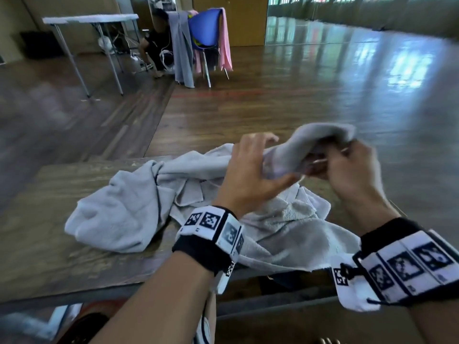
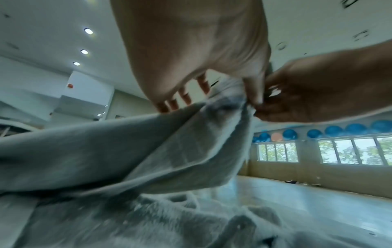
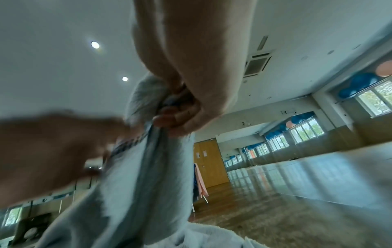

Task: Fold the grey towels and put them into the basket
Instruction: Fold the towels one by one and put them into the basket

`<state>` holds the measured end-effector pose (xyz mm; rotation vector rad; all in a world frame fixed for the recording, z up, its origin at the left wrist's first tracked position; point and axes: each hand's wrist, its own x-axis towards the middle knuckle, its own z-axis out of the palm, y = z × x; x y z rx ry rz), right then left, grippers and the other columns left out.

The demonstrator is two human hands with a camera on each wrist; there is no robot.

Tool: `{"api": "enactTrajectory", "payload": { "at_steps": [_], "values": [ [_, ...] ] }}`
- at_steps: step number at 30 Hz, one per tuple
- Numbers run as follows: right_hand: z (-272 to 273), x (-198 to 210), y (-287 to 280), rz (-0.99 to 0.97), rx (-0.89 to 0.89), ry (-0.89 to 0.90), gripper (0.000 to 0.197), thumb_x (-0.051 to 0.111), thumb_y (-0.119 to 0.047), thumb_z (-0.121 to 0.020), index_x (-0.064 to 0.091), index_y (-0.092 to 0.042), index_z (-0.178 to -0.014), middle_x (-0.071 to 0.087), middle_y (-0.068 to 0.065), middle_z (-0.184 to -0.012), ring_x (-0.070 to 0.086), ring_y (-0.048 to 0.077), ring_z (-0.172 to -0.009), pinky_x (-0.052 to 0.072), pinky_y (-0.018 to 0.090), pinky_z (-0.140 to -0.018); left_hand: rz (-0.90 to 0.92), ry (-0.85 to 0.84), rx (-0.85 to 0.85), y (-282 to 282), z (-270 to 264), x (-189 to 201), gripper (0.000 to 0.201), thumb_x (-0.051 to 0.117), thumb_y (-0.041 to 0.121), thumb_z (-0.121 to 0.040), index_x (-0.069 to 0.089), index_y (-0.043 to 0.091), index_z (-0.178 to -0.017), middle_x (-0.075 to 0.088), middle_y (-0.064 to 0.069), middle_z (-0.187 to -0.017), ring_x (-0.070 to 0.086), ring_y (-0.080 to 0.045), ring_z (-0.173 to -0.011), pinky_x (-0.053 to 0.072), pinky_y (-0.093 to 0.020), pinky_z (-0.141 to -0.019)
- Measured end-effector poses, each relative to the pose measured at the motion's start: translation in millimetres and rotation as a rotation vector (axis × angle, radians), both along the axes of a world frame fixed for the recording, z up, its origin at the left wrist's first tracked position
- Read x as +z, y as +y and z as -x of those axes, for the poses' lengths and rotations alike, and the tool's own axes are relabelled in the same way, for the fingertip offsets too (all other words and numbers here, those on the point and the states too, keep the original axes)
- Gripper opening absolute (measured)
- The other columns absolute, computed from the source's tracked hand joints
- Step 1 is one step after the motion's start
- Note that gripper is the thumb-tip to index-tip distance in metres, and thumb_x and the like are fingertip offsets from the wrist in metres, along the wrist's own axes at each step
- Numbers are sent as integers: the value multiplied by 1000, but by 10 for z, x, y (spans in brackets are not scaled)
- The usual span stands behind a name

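Observation:
A grey towel [image 1: 320,137] is lifted off the wooden table [image 1: 37,244] between both hands. My right hand [image 1: 347,167] grips a bunched edge of it in curled fingers, as the right wrist view [image 3: 178,114] shows close up. My left hand [image 1: 248,167] sits just left of it, holding the same towel [image 2: 191,142] between thumb and fingers. The rest of this towel hangs down onto a crumpled heap of grey towels [image 1: 124,209] on the table. No basket is in view.
Beyond the table's far edge lies open wooden floor [image 1: 298,100]. At the back stand a blue chair [image 1: 206,31] draped with grey and pink cloths, a white folding table [image 1: 92,18], and a crouching person [image 1: 156,45].

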<state>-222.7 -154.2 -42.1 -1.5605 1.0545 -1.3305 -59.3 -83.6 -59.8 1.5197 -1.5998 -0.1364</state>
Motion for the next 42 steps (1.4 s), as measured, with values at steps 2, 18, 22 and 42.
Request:
{"api": "enactTrajectory", "payload": {
  "at_steps": [2, 18, 22, 42],
  "values": [
    [119, 90, 3, 24, -60, -244, 22, 50, -13, -95, 70, -5, -99, 77, 10, -89, 76, 29, -83, 63, 45, -74, -269, -154, 186, -20, -114, -154, 71, 78, 50, -72, 45, 29, -131, 43, -4, -128, 41, -25, -120, 38, -41, -100],
    [672, -179, -94, 208, -187, 445, 29, 70, -37, -79, 61, -10, -78, 64, 3, -70, 58, 19, -70, 47, 33, -62, 139, 584, -84, -321, 288, 286, 42, 46, -9, -84, 57, 13, -118, 66, -1, -104, 61, -2, -89, 51, -18, -79],
    [694, -236, -56, 180, -177, 466, 28, 65, -37, -91, 57, -11, -82, 63, 1, -71, 59, 17, -70, 43, 27, -59, -178, 120, -113, -361, 356, 118, 56, 54, -3, -83, 48, 10, -138, 62, -5, -119, 61, -15, -106, 48, -39, -93],
    [884, -170, -136, 141, 136, 372, 49, 86, -41, -70, 49, -13, -84, 52, -6, -65, 45, 10, -57, 42, 33, -55, -34, 72, 38, -514, 464, 2, 43, 73, 41, -71, 41, 15, -57, 47, 4, -51, 42, -15, -52, 39, -35, -49]
  ]
}}
